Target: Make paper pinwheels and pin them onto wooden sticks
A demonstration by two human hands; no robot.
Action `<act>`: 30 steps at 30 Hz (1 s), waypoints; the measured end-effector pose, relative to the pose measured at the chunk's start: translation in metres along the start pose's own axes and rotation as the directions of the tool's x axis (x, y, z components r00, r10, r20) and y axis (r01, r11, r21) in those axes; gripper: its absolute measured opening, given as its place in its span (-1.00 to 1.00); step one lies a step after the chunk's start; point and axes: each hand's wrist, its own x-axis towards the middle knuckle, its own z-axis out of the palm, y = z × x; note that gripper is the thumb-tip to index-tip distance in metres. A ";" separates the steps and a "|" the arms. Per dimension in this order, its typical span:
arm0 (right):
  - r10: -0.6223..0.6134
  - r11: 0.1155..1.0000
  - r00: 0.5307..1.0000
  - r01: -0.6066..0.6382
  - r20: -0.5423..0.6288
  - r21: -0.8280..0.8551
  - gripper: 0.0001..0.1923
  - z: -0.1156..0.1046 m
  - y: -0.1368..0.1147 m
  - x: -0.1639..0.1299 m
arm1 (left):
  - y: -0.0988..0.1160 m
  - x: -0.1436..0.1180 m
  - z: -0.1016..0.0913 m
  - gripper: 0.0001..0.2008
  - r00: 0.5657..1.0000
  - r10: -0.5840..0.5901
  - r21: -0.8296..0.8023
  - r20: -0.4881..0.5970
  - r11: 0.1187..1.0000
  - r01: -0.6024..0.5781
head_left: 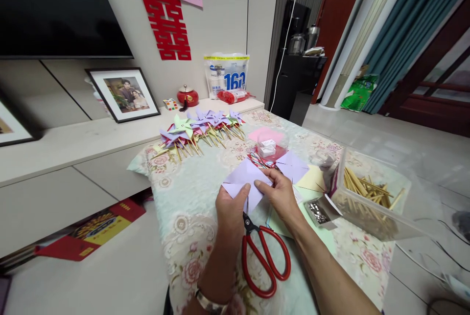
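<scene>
A square of lilac paper [245, 172] with cuts running in from its corners is held above the table between both my hands. My left hand [232, 207] pinches its lower left edge, thumb on top. At the right edge, my right hand [281, 192] grips it, also with the thumb on top. Below the paper lie red-handled scissors [267, 261], their blades partly hidden under it. Beyond my right hand rests another lilac sheet [293, 166], beside a pale yellow sheet [312, 178]. A small open box of metal fasteners [318, 212] sits right of my right wrist.
Finished paper pinwheels [201, 126] on sticks lie across the far left of the table. A clear plastic bin [367, 217] of wooden sticks stands at the right. A clear round container [270, 144] is behind the papers. A floral tablecloth [194, 183] covers the table.
</scene>
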 end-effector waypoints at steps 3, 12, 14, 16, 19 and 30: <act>-0.032 0.999 0.999 0.034 0.036 -0.036 -0.68 -0.001 -0.001 -0.001 | -0.001 0.002 -0.002 -0.46 0.999 0.010 0.028 -0.052 1.000 -0.008; -0.485 0.744 0.838 0.546 0.250 -0.385 -0.75 -0.013 -0.017 -0.005 | 0.006 0.006 -0.006 -0.56 0.980 0.075 0.078 -0.183 0.995 -0.062; -0.515 0.656 0.776 0.631 0.366 -0.414 -0.77 -0.012 -0.019 -0.007 | 0.006 0.008 -0.007 -0.58 0.975 0.085 0.081 -0.204 0.994 -0.070; -0.490 0.590 0.740 0.671 0.461 -0.450 -0.72 -0.011 -0.020 -0.010 | 0.006 0.009 -0.008 -0.58 0.971 0.095 0.079 -0.219 0.994 -0.079; -0.394 0.517 0.733 0.675 0.554 -0.526 -0.68 -0.008 -0.023 -0.014 | 0.006 0.009 -0.008 -0.57 0.973 0.084 0.030 -0.213 0.996 -0.079; -0.342 0.437 0.744 0.667 0.574 -0.603 -0.72 -0.006 -0.018 -0.013 | 0.008 0.006 -0.004 -0.56 0.986 0.020 -0.094 -0.165 0.995 -0.036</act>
